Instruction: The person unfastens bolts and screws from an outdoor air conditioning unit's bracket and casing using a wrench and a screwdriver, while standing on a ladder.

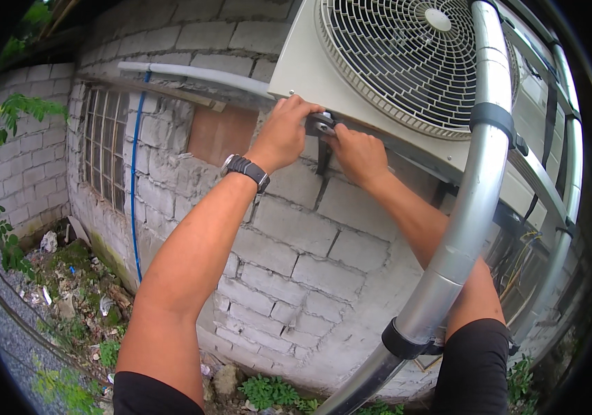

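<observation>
Both our hands meet at one spot, the lower left corner of the outdoor air-conditioner unit (379, 90) mounted high on the block wall (296, 235). Our left hand (283, 131), with a dark watch (246, 170) on the wrist, curls its fingers tight around a small grey metal tool (321, 124), probably a wrench head, pressed against the unit's bottom edge. Our right hand (358, 153) sits just beside it, touching the same point from the right and below, fingers closed in around the dark bracket (323, 158) that runs down the wall; whether it grips the tool or only the bracket, we cannot tell.

The tool lies between the two hands, its short visible axis running roughly along the unit's bottom edge, and the bracket's long axis hangs downward from it. The left hand is the nearer one and covers most of it.

Farther out, a silver insulated pipe (475, 200) with black straps curves from above down past our right arm. At the left are a blue hose (133, 194), a barred window (102, 149) and rubble on the ground.
</observation>
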{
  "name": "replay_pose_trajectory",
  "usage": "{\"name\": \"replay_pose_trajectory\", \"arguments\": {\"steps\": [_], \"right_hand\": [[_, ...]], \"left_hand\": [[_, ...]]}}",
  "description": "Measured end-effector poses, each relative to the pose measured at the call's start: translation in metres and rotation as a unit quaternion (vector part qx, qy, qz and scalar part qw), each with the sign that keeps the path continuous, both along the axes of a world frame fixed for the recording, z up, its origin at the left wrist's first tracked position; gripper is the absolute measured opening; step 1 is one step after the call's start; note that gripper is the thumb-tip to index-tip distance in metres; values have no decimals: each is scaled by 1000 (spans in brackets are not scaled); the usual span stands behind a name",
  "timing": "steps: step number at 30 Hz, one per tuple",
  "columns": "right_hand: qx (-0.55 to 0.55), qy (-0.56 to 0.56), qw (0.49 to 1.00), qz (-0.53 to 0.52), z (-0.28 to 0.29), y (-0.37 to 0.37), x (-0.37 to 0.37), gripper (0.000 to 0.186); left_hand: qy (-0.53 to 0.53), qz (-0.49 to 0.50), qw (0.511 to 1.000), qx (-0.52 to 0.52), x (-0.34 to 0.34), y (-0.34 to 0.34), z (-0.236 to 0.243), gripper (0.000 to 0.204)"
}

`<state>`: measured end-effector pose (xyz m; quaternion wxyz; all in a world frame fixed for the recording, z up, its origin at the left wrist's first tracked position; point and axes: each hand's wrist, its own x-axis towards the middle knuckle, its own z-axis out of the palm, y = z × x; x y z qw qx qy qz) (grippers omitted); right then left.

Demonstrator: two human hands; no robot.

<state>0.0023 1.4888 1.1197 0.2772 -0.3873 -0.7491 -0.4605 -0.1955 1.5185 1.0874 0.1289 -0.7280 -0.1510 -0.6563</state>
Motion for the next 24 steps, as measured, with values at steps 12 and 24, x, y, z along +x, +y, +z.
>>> {"name": "replay_pose_trajectory", "arguments": {"steps": [12, 24], "right_hand": [[-39, -116, 982, -143, 2, -67, -29, 29], [-3, -86, 990, -115, -1, -68, -13, 17]], "left_hand": [[-6, 33, 999, 21, 2, 3, 5, 45], [31, 67, 997, 1, 0, -10, 6, 44]]}}
